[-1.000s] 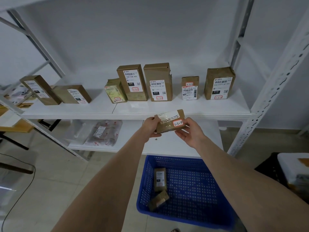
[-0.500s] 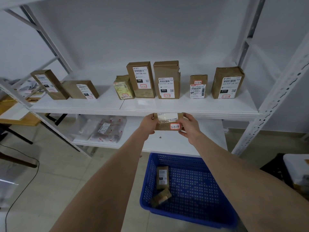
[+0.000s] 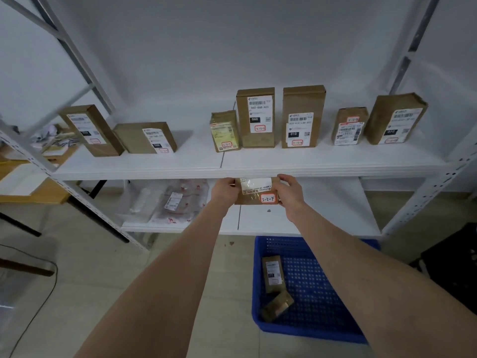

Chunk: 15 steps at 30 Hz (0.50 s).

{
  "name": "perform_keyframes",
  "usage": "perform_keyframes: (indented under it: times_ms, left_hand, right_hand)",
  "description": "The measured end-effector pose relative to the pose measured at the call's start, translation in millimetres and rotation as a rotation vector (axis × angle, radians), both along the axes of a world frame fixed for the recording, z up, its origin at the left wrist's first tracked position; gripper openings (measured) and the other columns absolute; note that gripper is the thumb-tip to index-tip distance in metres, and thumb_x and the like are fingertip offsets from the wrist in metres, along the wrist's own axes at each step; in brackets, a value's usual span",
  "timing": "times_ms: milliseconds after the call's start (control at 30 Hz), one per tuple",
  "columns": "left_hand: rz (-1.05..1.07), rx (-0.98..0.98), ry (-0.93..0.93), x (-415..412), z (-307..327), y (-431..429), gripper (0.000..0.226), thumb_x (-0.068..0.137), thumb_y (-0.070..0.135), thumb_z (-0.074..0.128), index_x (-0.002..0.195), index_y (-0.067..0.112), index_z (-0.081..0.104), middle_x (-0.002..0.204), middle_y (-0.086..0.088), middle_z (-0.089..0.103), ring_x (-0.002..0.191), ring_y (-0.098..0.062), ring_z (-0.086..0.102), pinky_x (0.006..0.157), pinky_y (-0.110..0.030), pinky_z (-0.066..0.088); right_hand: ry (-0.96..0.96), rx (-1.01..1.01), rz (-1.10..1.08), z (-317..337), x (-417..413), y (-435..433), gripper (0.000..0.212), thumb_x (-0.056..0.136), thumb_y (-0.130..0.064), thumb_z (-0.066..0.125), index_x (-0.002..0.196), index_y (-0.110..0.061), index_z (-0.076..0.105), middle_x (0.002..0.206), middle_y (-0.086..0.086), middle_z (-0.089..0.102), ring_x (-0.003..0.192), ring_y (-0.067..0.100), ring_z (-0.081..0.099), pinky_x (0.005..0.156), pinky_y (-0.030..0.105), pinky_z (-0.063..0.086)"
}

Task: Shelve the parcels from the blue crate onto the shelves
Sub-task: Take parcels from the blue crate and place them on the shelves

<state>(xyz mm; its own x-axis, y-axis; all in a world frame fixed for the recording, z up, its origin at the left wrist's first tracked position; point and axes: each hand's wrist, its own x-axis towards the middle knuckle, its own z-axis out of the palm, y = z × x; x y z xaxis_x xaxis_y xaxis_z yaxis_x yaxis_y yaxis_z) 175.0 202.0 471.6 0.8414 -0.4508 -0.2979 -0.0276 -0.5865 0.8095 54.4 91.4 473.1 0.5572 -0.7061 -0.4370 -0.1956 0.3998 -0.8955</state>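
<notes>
held parcel: a small brown parcel [image 3: 251, 196] with clear tape and a red-edged sticker [image 3: 267, 198] reading "3-3-4", held in the air just below the front edge of the upper shelf [image 3: 193, 162].
left hand: the left hand [image 3: 224, 191] grips the parcel's left end, fingers curled round its edge.
right hand: the right hand [image 3: 290, 193] grips the right end beside the sticker, fingers curled round it.
upper shelf: seven brown boxes stand in a loose row, two at the left [image 3: 91, 130] [image 3: 147, 137], a group of three near the middle [image 3: 224, 131] [image 3: 255, 117] [image 3: 302, 116], and two at the right [image 3: 349, 126] [image 3: 396, 118]. all labels face out.
lower shelf: the white lower shelf [image 3: 309, 218] lies behind the hands, with clear plastic mailers [image 3: 175, 200] lying flat at its left.
blue crate: the blue crate [image 3: 309, 329] sits on the tiled floor in front of the rack, under the right forearm. two parcels remain inside, one flat with its label up [image 3: 273, 273], one tilted near the front corner [image 3: 277, 307].
surroundings: a wooden table [image 3: 38, 195] at the left, a dark cable [image 3: 38, 306] across the floor.
</notes>
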Motion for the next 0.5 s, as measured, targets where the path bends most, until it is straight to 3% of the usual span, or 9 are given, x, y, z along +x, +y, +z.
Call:
perform_keyframes:
  times_ms: [133,267,500]
  left_hand:
    - [-0.030,0.011,0.010,34.7,2.3,37.9,0.034,0.082,-0.006,0.042,0.068,0.018,0.060,0.088,-0.011,0.064,0.086,-0.030,0.059,0.084,-0.046,0.053]
    - [-0.018,0.029,-0.023,69.2,7.4,62.1,0.030,0.086,0.000,0.046,0.099,0.009,0.071,0.098,-0.014,0.068,0.094,-0.032,0.063,0.087,-0.044,0.055]
    - [0.004,0.009,-0.013,148.8,4.4,74.2,0.031,0.086,0.004,0.049,0.108,0.008,0.070,0.104,-0.018,0.069,0.102,-0.036,0.064,0.089,-0.045,0.054]
  right_hand:
    - [0.009,-0.011,-0.023,-6.0,34.8,40.4,0.036,0.093,-0.011,0.058,0.127,-0.020,0.050,0.105,0.009,0.065,0.071,0.013,0.065,0.058,0.020,0.048]
    - [0.015,-0.020,-0.042,-7.0,73.9,63.5,0.034,0.092,-0.011,0.059,0.123,-0.022,0.052,0.110,0.011,0.066,0.068,0.011,0.064,0.053,0.017,0.043]
    - [-0.016,-0.025,-0.044,-16.0,158.0,72.9,0.038,0.088,-0.009,0.063,0.124,-0.019,0.054,0.107,0.011,0.065,0.069,0.016,0.066,0.060,0.024,0.051]
